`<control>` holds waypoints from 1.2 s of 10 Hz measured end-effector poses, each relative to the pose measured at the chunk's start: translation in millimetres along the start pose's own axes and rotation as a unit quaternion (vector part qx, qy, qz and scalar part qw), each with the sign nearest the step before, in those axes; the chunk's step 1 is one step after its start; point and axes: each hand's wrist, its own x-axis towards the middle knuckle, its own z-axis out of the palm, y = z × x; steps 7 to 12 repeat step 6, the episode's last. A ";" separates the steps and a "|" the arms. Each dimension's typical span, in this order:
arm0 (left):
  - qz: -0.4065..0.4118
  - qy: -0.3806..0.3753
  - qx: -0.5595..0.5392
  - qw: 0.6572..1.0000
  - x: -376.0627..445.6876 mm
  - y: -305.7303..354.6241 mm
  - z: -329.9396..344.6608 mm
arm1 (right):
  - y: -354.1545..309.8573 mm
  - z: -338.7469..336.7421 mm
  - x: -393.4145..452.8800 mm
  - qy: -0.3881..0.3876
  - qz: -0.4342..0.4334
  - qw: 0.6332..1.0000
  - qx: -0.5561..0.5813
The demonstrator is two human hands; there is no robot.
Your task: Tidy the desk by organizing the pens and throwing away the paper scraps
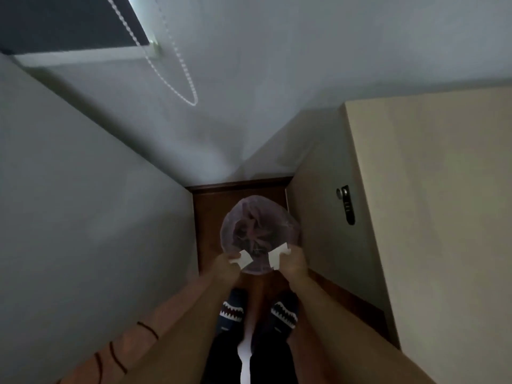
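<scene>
A round bin lined with a pale purple bag stands on the dark wooden floor in a narrow gap below me. My left hand pinches a white paper scrap over the bin's near rim. My right hand pinches another white paper scrap beside it, also above the rim. Both scraps hang over the open mouth of the bag. No pens or desk are in view.
A grey wall closes the left side. A beige cabinet with a dark handle and lock bounds the right. A beaded blind cord hangs on the far wall. My slippers stand just behind the bin.
</scene>
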 end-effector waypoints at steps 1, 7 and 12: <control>-0.017 0.004 -0.040 0.999 44.1 -13.6 20.3 | 16.7 24.2 50.7 0.013 0.027 0.999 0.043; -0.017 -0.050 -0.122 0.991 40.6 29.4 14.6 | 9.9 35.3 78.6 -0.006 0.036 0.997 0.068; -0.017 -0.050 -0.122 0.991 40.6 29.4 14.6 | 9.9 35.3 78.6 -0.006 0.036 0.997 0.068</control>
